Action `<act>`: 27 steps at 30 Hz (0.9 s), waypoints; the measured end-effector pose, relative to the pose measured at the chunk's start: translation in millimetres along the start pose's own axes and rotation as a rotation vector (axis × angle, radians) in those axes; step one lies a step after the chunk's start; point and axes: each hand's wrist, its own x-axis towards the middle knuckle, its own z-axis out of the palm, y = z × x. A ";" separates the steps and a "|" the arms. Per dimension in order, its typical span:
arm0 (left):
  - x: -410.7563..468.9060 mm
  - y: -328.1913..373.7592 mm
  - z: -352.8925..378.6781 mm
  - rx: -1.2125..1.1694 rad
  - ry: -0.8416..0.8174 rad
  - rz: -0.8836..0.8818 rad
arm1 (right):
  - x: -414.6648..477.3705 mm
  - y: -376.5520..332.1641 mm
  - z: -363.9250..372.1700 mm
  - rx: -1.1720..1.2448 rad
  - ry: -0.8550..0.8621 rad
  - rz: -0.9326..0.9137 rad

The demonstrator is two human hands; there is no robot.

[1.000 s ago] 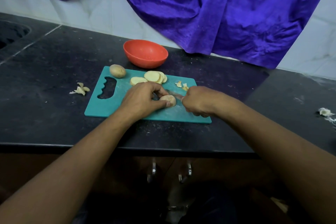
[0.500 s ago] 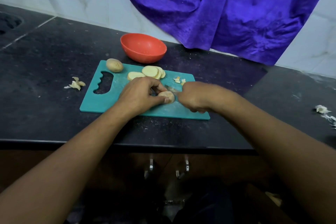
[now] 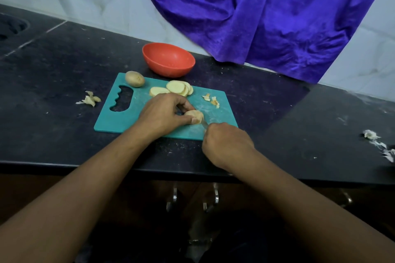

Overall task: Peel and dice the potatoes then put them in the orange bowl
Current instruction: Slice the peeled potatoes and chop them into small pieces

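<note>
Black counter (image 3: 53,70), purple cloth (image 3: 256,17) behind. Mid-slicing: potato piece (image 3: 195,115) near front edge of teal cutting board (image 3: 119,121), gripped by left hand (image 3: 164,115), fingers curled. Blade of knife (image 3: 204,125) at the piece, handle clenched in right hand (image 3: 226,145). Far side of board: slices (image 3: 175,88), 1 unpeeled potato (image 3: 134,79); orange bowl (image 3: 168,60) just beyond. Next: clean downward cut, fingertips clear.

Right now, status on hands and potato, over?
Left hand pinning potato piece on cutting board. Right hand gripping knife. Orange bowl empty. Nothing in the way.
</note>
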 end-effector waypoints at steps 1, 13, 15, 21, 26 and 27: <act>-0.2 0.2 -0.1 -0.003 0.000 -0.003 | 2.1 1.1 -7.1 0.006 -0.038 -0.005; -0.4 -0.6 -1.6 0.028 0.001 0.011 | 57.0 -2.1 -93.4 0.141 -0.424 0.132; 0.3 -1.5 -0.3 0.029 0.001 0.003 | 48.4 -3.8 -87.7 0.151 -0.389 0.125; 0.2 -1.6 0.3 -0.002 0.008 -0.004 | 0.9 -7.3 -19.4 0.039 -0.055 -0.002; -1.7 1.5 -0.8 -0.015 0.021 -0.007 | -8.0 -13.0 12.2 -0.020 0.088 0.043; -2.2 1.9 -0.8 -0.012 0.026 -0.006 | -8.2 -12.8 11.7 -0.026 0.088 0.041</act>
